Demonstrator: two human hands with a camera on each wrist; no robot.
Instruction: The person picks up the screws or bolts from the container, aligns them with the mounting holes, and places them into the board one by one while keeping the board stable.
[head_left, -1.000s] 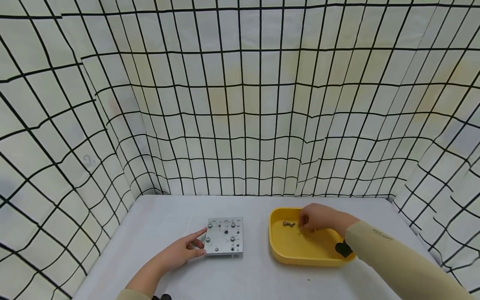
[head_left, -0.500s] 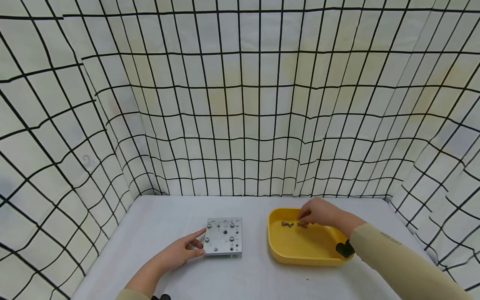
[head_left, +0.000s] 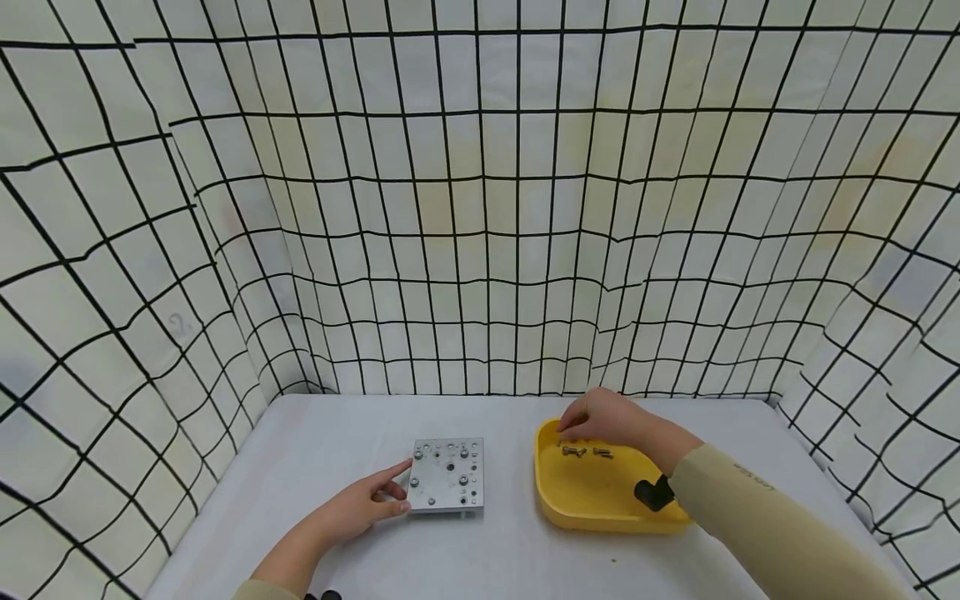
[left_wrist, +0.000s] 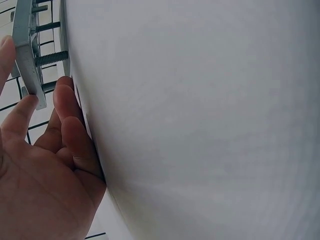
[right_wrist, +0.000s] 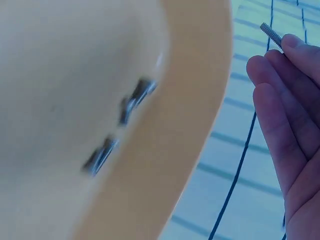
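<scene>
A square metal plate (head_left: 447, 476) with holes and several screws in it stands on the table; threaded shanks stick out beneath it in the left wrist view. My left hand (head_left: 369, 498) holds the plate by its left side with thumb and index finger, the other fingers curled below. Over the far left corner of the yellow tray (head_left: 592, 526), my right hand (head_left: 611, 418) pinches a small screw (right_wrist: 271, 35) whose threaded end points out past the fingertips. More screws (head_left: 573, 452) lie on the tray floor in two small groups, blurred in the right wrist view.
White cloth covers the table (head_left: 517, 550). A small dark speck (head_left: 613, 560) lies in front of the tray. White walls with a black grid (head_left: 480, 275) enclose the table at the back and sides.
My right hand has moved left and up inside the tray, uncovering the second group of screws, with a screw now between its fingers. My left hand and the plate have stayed put.
</scene>
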